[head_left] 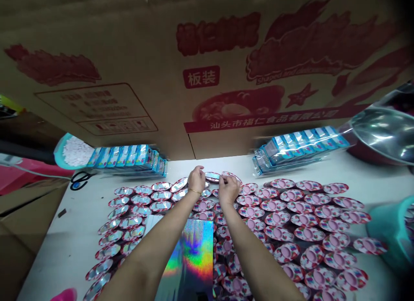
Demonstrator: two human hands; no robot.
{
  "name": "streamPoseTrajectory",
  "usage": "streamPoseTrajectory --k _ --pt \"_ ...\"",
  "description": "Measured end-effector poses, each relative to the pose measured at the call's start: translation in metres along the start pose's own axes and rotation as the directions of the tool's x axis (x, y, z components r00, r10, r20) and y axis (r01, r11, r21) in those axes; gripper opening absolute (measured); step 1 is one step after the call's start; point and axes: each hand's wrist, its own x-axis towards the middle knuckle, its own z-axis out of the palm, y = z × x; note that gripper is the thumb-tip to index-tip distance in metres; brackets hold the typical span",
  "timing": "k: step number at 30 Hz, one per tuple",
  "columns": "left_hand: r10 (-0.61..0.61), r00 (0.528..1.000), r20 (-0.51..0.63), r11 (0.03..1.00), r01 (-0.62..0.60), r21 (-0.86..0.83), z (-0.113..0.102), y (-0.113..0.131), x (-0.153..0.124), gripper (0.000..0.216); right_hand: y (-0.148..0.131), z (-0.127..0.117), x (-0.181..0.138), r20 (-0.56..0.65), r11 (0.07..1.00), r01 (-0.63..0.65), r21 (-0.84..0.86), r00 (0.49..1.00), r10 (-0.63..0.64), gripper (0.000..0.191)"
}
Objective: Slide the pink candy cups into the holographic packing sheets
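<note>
A printed cardboard box is stood at the far edge of the tabletop, which is covered with rows of oval foil lids. One oval lid is pinched between the closed fingers of the left hand and right hand, near the box.

Your arms: both stretched forward, converging | your left hand: fingers curled, pinching, thin bracelet at wrist | your right hand: fingers bent, pinching, close beside left.
</note>
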Motion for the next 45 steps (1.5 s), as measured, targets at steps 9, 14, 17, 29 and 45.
streamPoseTrajectory --k 9,14,17,29,45 --pt "0.089 0.994 0.066 0.973 -0.101 0.209 0.001 0.012 0.001 0.032 -0.003 -0.003 0.009 0.145 0.983 -0.022 -0.182 0.988 0.049 0.016" --pt "0.0 1.0 -0.011 0.991 0.001 0.136 -0.001 0.01 0.005 0.033 -0.007 -0.012 0.03 0.326 0.954 -0.034 -0.297 0.936 0.135 0.018" --pt "0.079 0.994 -0.071 0.996 -0.076 0.043 -0.019 -0.005 -0.003 0.028 -0.008 -0.015 0.046 0.467 0.945 0.008 -0.327 0.871 0.154 0.017" --pt "0.097 0.884 0.456 0.878 -0.292 0.378 -0.119 -0.093 -0.12 0.029 -0.029 -0.047 -0.04 0.701 0.844 0.473 0.252 0.512 -0.497 0.017" --pt "-0.017 0.815 0.579 0.999 -0.015 0.05 -0.15 -0.105 -0.116 0.021 -0.07 -0.029 -0.131 0.65 0.671 0.687 0.279 0.379 -0.659 0.025"
